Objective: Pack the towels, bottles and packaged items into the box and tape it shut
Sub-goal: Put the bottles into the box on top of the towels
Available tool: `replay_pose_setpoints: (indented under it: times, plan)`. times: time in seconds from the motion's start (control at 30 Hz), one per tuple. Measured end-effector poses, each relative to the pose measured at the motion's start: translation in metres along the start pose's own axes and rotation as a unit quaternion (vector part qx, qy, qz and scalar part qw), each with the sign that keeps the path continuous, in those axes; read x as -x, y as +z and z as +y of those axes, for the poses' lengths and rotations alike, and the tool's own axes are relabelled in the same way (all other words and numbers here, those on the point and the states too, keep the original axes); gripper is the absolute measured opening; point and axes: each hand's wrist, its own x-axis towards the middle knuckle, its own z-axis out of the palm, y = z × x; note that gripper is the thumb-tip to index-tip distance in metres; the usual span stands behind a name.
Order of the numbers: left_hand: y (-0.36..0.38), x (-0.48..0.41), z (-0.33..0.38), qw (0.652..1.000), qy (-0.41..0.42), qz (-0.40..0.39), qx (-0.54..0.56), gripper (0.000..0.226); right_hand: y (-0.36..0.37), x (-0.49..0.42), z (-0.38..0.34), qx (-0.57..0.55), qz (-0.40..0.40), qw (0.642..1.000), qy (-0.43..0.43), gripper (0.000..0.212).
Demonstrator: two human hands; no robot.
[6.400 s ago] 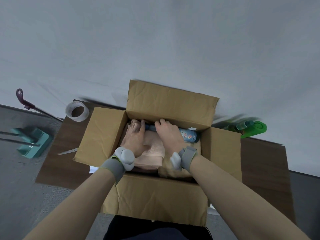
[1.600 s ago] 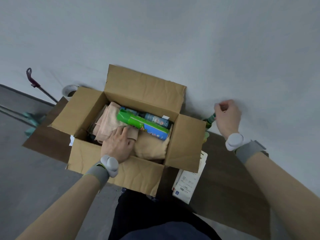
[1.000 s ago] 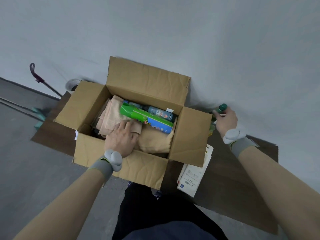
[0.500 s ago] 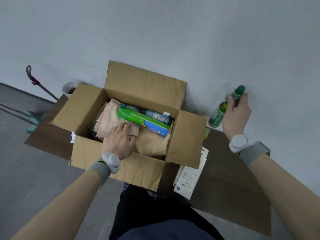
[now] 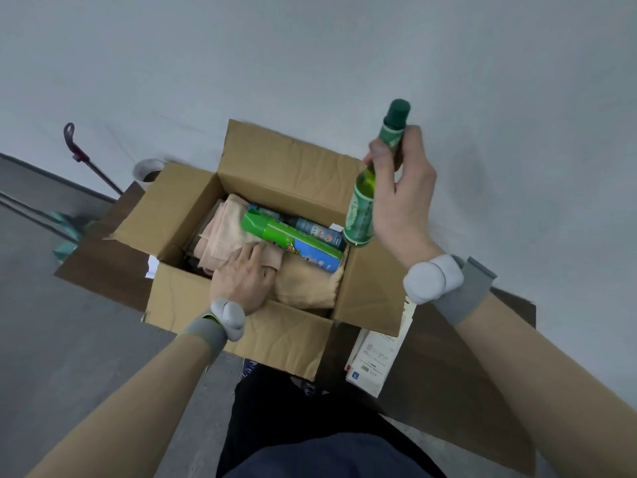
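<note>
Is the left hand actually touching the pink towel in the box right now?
Touching. The head view shows the left hand lying flat on the pink towel inside the box, with no gap between them.

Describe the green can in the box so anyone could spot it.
Start at the open cardboard box. On its peach towels lies a bright green can. Its neighbour behind is a slimmer blue bottle; the glass bottle in the right hand is darker green.

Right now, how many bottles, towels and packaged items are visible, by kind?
Bottles: 3 (green spray bottle, blue bottle, green glass bottle in the right hand)
Towels: 2 (pink towel, tan towel)
Packaged items: 1 (white packet beside the box)
Total: 6
</note>
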Motion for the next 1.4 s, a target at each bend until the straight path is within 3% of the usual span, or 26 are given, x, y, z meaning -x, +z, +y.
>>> replay_pose_setpoints:
  times: [0.2,0.37,0.63,0.8,0.93,1.2,1.27,1.4]
  plan:
    - [0.004,-0.001,-0.005,1.0,-0.003,0.012,0.004,0.052,0.04,0.032,0.002,0.022,-0.181,0.983,-0.03,0.022]
    - [0.005,-0.001,-0.002,1.0,0.002,0.021,-0.01,0.059,0.055,0.053,0.011,0.06,-0.259,0.961,-0.073,0.021]
    - [0.007,-0.002,-0.006,0.999,0.013,0.038,-0.015,0.061,0.074,0.064,0.023,0.137,-0.33,0.921,-0.153,0.027]
    - [0.01,0.0,-0.008,0.999,0.009,0.042,-0.01,0.062,0.09,0.068,0.029,0.146,-0.347,0.917,-0.13,0.03]
    - [0.009,0.0,-0.008,0.999,0.01,0.036,-0.011,0.062,0.102,0.073,0.036,0.17,-0.399,0.892,-0.129,0.035]
    - [0.011,-0.002,-0.008,0.998,-0.009,0.052,0.02,0.036,0.132,0.08,0.042,0.242,-0.459,0.842,-0.146,0.042]
    - [0.011,0.0,-0.008,0.995,-0.036,0.073,0.053,0.042,0.137,0.084,0.044,0.248,-0.469,0.839,-0.126,0.041]
    - [0.013,0.001,-0.007,0.989,-0.047,0.11,0.083,0.082,0.145,0.084,0.046,0.262,-0.468,0.838,-0.103,0.042]
